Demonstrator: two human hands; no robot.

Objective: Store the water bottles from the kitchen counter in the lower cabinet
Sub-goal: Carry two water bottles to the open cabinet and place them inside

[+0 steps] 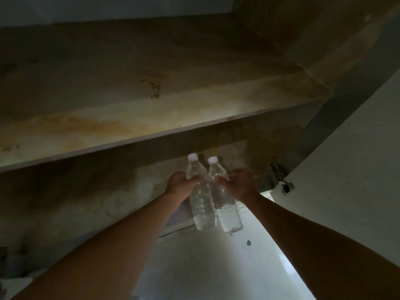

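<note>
Reaching toward the open lower cabinet, the person carries one clear water bottle in each hand. The left hand (pixel 180 184) curls its fingers and thumb round the shoulder of the left bottle (pixel 201 204), and the right hand (pixel 239 182) grips the right bottle (pixel 227 208) at the same height. Both bottles stand nearly upright with white caps up, side by side and touching or almost so. They sit below the front edge of the stained shelf (pixel 151 118), at the cabinet's front lip. The interior is dim, so it cannot be told whether their bases rest on anything or hang just clear of the cabinet floor (pixel 86 202). The cabinet door (pixel 346 169) stands open at the right, its hinge (pixel 278 173) near the right hand.

The bottles look full, so each probably has fair weight. The thin plastic would likely dent under a hard squeeze, and its smooth wall may slip. A hold at the shoulder or ribbed waist seems safest.
</note>
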